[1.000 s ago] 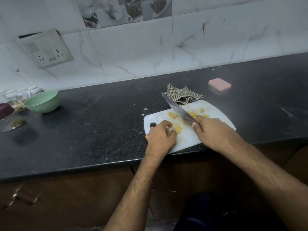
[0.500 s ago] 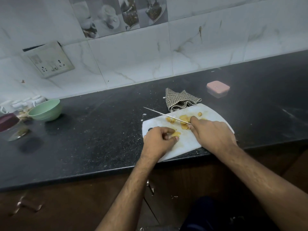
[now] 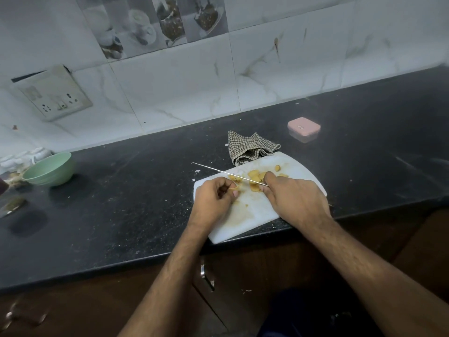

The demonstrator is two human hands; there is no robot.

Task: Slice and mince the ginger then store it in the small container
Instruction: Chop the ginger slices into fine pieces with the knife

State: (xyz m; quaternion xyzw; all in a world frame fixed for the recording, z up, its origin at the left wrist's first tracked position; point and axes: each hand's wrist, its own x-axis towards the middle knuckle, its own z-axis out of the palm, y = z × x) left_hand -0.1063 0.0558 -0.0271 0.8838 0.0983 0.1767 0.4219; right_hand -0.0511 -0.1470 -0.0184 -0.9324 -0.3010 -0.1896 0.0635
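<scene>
I see the white plastic cutting board (image 3: 252, 212) at the front edge of the black stone worktop (image 3: 121, 203), yellow ginger slices (image 3: 256, 176) on its far half; the checked folded cloth (image 3: 250, 147) lies just behind it, the pink-lidded small container (image 3: 304, 127) farther back right, the green bowl (image 3: 49, 169) far left

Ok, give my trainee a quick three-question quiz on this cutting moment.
1. True or false: the small container has its pink lid on.
2. Which hand grips the knife? A) left B) right
3. What lies at the cutting board's far edge, beside the ginger slices?

Key: 1 true. 2 B, the right hand; the left hand pinches a ginger piece. 3 the checked cloth.
</scene>
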